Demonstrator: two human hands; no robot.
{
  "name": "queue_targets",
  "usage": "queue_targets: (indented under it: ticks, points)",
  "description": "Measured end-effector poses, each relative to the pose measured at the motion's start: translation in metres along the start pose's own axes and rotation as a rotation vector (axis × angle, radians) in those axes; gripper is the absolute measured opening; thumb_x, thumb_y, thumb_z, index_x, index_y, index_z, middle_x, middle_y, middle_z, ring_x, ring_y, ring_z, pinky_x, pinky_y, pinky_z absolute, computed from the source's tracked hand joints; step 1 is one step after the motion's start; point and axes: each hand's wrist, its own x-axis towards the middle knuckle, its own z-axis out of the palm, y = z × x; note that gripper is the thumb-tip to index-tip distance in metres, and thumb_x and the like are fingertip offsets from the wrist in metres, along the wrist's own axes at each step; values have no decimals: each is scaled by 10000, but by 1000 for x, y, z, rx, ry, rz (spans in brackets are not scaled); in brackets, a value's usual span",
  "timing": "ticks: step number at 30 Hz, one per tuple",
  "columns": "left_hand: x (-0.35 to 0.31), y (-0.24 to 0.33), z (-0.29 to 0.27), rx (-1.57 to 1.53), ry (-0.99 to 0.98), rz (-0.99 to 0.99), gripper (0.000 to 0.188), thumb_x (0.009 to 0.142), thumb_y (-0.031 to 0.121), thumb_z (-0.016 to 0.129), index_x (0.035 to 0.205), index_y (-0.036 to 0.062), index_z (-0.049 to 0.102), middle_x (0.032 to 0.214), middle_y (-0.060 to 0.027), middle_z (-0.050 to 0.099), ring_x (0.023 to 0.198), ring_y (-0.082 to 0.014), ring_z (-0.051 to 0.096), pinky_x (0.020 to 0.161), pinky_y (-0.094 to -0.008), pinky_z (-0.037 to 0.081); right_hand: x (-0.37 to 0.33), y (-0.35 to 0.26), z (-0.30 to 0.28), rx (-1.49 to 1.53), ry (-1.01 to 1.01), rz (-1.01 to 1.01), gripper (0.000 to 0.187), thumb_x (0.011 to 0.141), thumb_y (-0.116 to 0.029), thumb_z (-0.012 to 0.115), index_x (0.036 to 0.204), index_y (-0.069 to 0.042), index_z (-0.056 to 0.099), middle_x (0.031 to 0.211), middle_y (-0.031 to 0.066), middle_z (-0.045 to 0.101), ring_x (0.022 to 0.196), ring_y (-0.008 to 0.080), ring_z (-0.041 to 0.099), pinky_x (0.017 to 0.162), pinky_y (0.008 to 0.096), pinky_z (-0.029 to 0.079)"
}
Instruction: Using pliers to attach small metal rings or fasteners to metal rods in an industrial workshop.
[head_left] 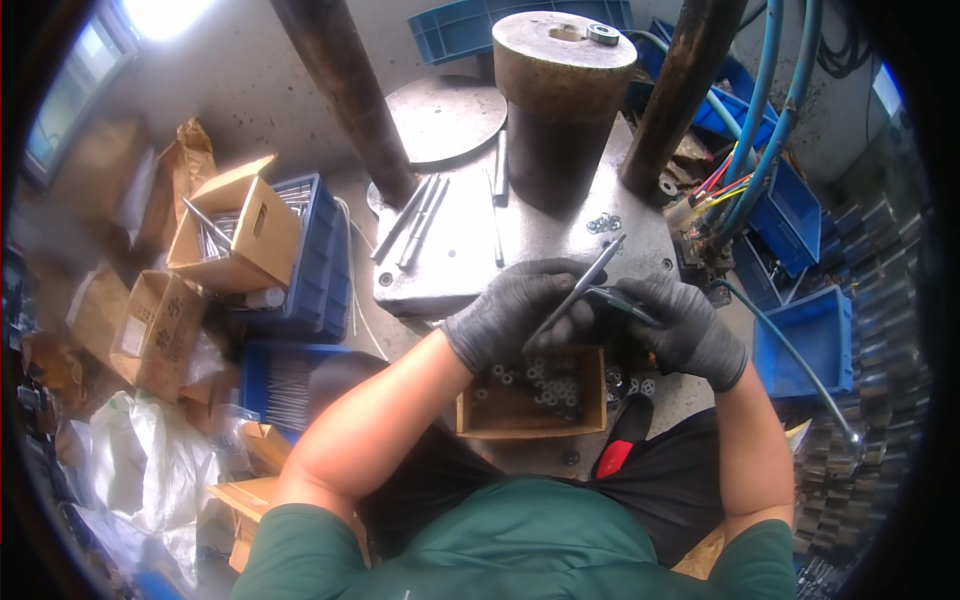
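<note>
A slim metal shaft (578,290) slants up to the right in my gloved left hand (525,300), whose fingers are wrapped round it. My gloved right hand (690,325) is closed on a dark-handled tool that looks like pliers (625,304). Its tip is close beside the shaft; whether the two touch I cannot tell. Beyond my hands, a small heap of retaining rings (603,223) lies on the metal press table (450,275). Below them stands an open box (530,425) with many small ring-shaped parts, partly hidden by my hands.
Several loose shafts (420,220) lie on the table's left, between two steel columns (350,90). A bearing (602,34) rests atop the thick press cylinder (560,110). Left are a carton of rods (235,235) and blue crates (320,270); right are blue bins (800,345) and hoses (775,120).
</note>
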Motion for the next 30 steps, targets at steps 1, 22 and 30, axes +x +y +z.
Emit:
queue_targets:
  ticks: [1,22,30]
  points:
    - [0,1,-1,20,5,1,526,1016,233,645,1445,-49,531,895,-128,740,597,-132,673,494,-196,525,-1,1,1,38,-15,32,518,866,-71,731,1377,-46,649,1171,187,740,1101,267,717,977,370,548]
    - [-2,-2,-17,-26,25,27,498,1064,297,554,1415,-56,531,890,-145,740,475,-137,578,409,-233,436,-6,-18,-28,855,-22,286,463,915,-320,759,1214,18,657,981,78,699,964,141,653,886,303,523]
    - [-4,2,-15,81,37,31,555,1054,363,577,1417,-54,529,871,-112,733,443,-109,541,373,-224,393,-5,-19,-19,793,33,327,411,909,-312,753,1160,8,689,952,77,712,907,153,671,863,320,543]
